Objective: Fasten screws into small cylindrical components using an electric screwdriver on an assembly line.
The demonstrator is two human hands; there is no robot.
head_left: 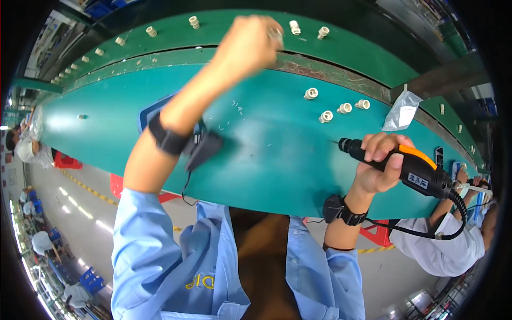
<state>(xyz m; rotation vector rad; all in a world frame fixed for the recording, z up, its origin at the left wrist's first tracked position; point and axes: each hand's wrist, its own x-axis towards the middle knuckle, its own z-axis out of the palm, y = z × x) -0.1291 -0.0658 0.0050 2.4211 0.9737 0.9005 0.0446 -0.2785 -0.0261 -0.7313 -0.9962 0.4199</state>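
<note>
My left hand [250, 45] reaches over to the raised green strip along the far side of the bench. Its fingers are closed round a small pale piece [274, 36] that looks like one of the white cylindrical fittings and is partly hidden. Over the right part of the bench, my right hand [380, 164] grips a black and orange electric screwdriver [418, 157], its thin bit pointing left. Beyond the bit, several white fittings [344, 108] stand or lie on the green mat [288, 176]. Each of my wrists wears a black strap with a small box.
More fittings [193, 22] sit spaced along the far strip [229, 32]. A clear plastic bag [402, 111] lies at the right, and a blue tray [144, 117] is partly behind my left forearm. White scraps [237, 108] dot the mat. A cable [463, 213] trails from the screwdriver; co-workers sit on both sides.
</note>
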